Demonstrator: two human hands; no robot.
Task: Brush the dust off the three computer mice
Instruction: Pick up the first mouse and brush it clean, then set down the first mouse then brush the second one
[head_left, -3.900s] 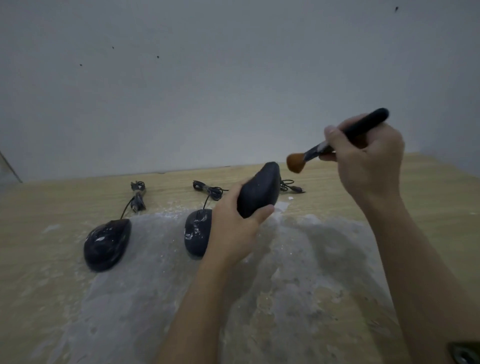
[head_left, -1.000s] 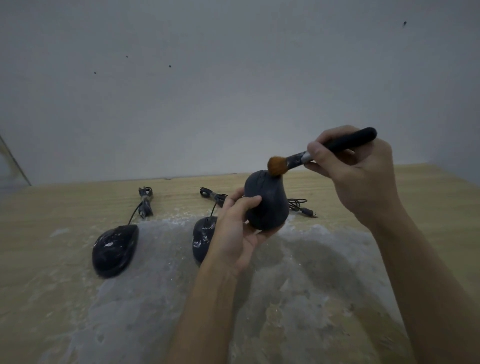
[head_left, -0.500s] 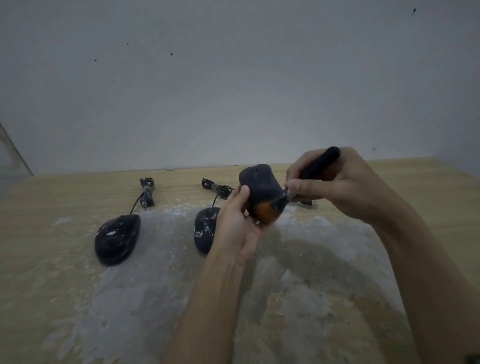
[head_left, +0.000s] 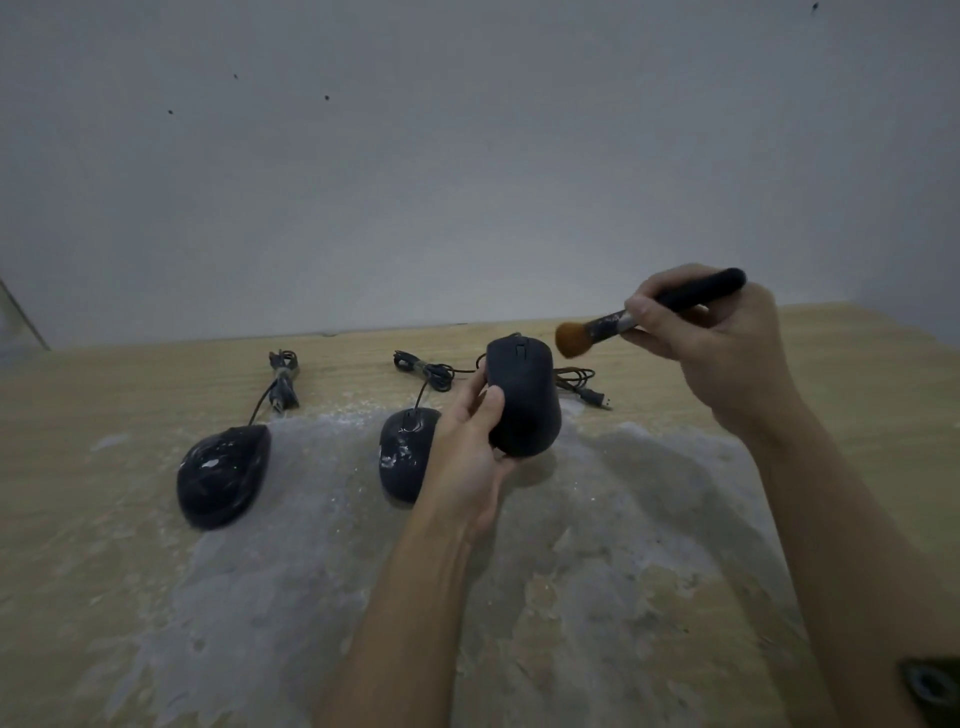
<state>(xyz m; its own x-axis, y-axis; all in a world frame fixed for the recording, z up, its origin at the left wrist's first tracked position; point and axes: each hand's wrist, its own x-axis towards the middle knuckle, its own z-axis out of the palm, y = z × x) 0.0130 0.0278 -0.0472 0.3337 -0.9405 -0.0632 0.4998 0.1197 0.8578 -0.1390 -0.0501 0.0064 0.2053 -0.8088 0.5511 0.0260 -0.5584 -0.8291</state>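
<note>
Mouse (head_left: 524, 400) is gripped in your left hand (head_left: 467, 452) above the counter (head_left: 104, 519); your right hand (head_left: 722, 343) pinches the brush (head_left: 613, 327), bristles just beside its top. Next, sweep downward gently.

Left hand (head_left: 462, 457) gripping a clean black mouse (head_left: 524, 397) tilted above the table (head_left: 78, 519), right hand (head_left: 711, 338) holding a brush (head_left: 649, 314) just right of it, two dusty mice (head_left: 223, 475) left of that hand
</note>
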